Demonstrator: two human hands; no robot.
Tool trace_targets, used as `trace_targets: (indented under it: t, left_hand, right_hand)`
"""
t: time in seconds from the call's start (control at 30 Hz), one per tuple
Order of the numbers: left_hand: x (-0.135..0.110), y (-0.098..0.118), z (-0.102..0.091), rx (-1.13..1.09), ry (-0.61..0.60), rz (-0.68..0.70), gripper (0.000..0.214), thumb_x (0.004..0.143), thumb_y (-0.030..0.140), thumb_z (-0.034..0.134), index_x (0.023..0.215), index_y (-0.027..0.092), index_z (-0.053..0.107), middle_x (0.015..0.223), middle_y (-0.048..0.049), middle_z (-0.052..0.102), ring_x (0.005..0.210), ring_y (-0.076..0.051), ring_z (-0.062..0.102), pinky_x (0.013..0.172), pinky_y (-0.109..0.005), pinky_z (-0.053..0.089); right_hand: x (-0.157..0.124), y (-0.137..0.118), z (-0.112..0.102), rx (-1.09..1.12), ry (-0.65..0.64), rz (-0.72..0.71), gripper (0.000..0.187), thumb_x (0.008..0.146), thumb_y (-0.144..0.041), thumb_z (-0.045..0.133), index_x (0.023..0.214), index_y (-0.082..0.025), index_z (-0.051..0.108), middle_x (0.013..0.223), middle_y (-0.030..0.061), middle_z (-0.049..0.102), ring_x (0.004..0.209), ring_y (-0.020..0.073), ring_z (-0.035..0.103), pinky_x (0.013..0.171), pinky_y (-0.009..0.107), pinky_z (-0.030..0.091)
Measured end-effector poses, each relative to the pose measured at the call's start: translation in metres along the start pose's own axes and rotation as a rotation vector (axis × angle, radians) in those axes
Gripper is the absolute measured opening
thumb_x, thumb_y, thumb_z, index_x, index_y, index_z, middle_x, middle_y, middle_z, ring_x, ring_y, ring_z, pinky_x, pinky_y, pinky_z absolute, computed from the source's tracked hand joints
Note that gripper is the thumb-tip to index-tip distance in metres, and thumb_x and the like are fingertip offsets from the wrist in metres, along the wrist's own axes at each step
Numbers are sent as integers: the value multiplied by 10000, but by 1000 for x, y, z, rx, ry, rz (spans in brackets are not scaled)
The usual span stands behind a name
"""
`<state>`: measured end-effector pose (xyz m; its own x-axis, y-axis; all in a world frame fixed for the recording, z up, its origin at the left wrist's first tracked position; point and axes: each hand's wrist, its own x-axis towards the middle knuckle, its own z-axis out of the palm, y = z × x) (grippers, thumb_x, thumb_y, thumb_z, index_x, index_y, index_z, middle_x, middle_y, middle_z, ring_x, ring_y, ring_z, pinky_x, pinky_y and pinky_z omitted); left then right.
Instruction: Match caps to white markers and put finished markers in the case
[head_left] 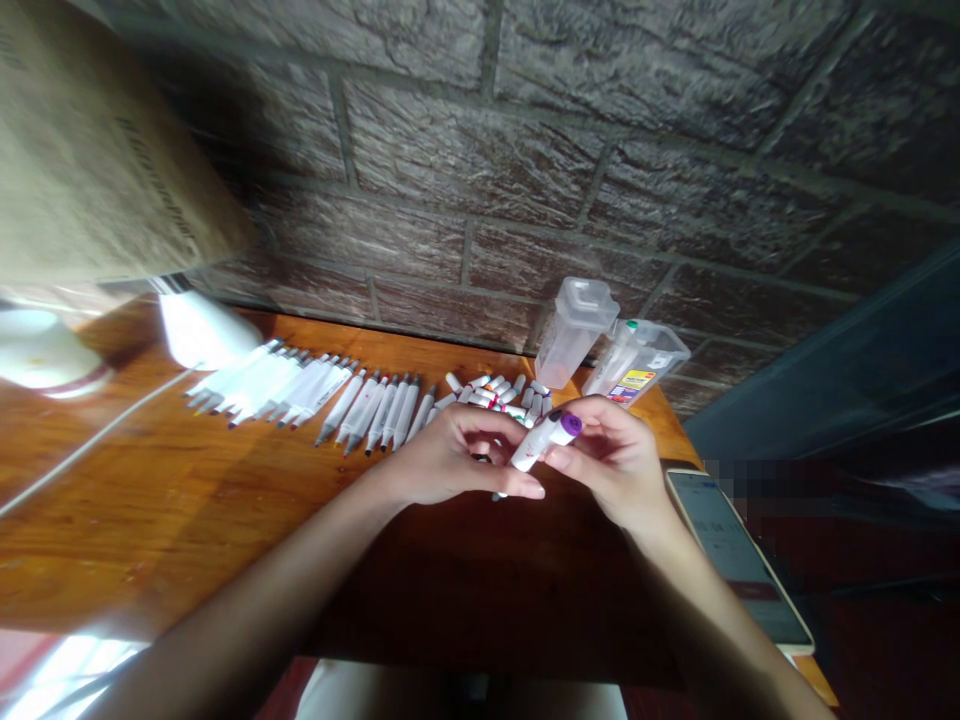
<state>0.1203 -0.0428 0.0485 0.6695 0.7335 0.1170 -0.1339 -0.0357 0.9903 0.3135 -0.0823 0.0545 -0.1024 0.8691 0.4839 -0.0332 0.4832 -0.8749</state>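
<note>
One marker [531,450] in left hand [457,450] and right hand [622,460], well inside table's near edge [60,621]

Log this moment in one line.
left hand: holding purple-ended marker | right hand: on same marker | caps: piled beyond hands | markers: laid left of caps | clear containers: near wall | phone: at right

The wooden tabletop [225,490] carries a slanted row of white markers [364,412] along its rear side. A heap of short white caps [501,392] adjoins the row on the right. Beyond the heap, two clear containers [574,335] are located side by side. A white conical base [210,335] and cable [101,437] occupy the left; a phone [739,560] lies at the right edge.
</note>
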Motion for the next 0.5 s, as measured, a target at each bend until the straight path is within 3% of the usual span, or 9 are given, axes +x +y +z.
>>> trace_targets:
  t: [0.5]
  left_hand:
    - [1,-3,0,43,15,45,247,621,240,874,795,121,745,746,-35,709,718,-154,640,720,-275,522]
  right_hand:
    - [1,2,1,56,-20,48,239,724,-253,863,897,-243,698,776,-14,751,633,134,688,620,251,587]
